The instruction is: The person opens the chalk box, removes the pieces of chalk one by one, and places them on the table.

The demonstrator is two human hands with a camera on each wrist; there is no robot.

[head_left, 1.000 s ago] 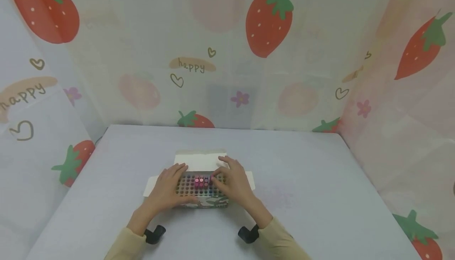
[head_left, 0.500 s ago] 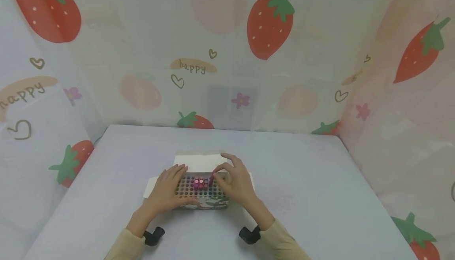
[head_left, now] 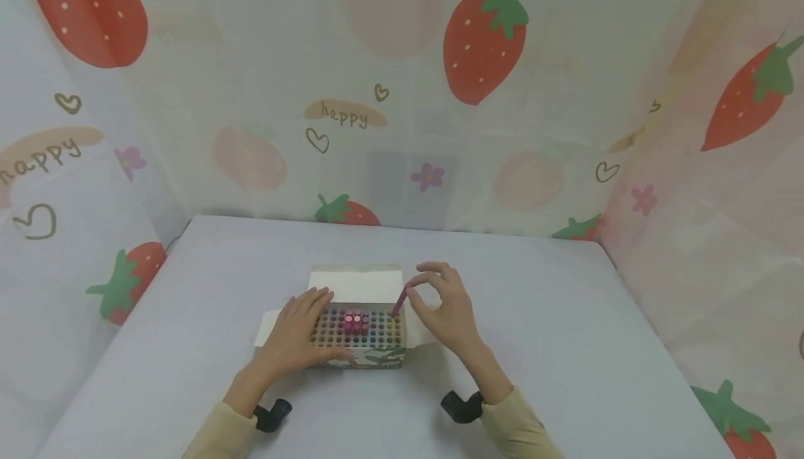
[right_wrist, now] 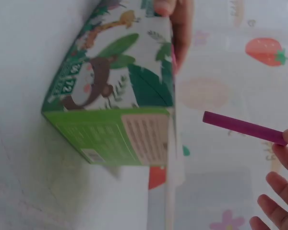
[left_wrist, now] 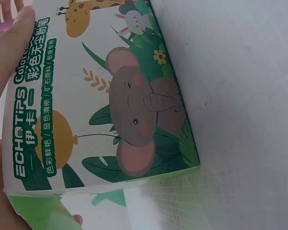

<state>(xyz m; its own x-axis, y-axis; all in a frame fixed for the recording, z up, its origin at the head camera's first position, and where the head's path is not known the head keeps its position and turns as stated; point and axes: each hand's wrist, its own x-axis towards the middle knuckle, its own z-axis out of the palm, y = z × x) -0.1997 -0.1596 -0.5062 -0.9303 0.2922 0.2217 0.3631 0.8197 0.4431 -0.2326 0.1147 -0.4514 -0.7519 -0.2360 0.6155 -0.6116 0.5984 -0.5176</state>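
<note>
A cardboard box of coloured chalk (head_left: 377, 357) lies on the table with its lid up, showing rows of round chalk ends. My left hand (head_left: 292, 337) holds the box at its left side, thumb along the printed front (left_wrist: 134, 105) and fingers over the far edge. Between thumb and forefinger of my right hand (head_left: 451, 311) is a magenta chalk stick (right_wrist: 245, 128), pinched at one end. It slants over the box's right part in the head view, and the right wrist view shows it apart from the box. Several pink chalk sticks (head_left: 356, 322) stand higher than the others.
The white lid flap (head_left: 355, 284) stands at the back of the box, with side flaps at the left (head_left: 266, 326) and right (head_left: 419, 328). A strawberry-printed curtain (head_left: 301, 40) encloses the white table (head_left: 534, 319) at the back and sides.
My right hand has drawn the magenta chalk stick up out of its row and moved right with it. My left hand has stayed on the box.
</note>
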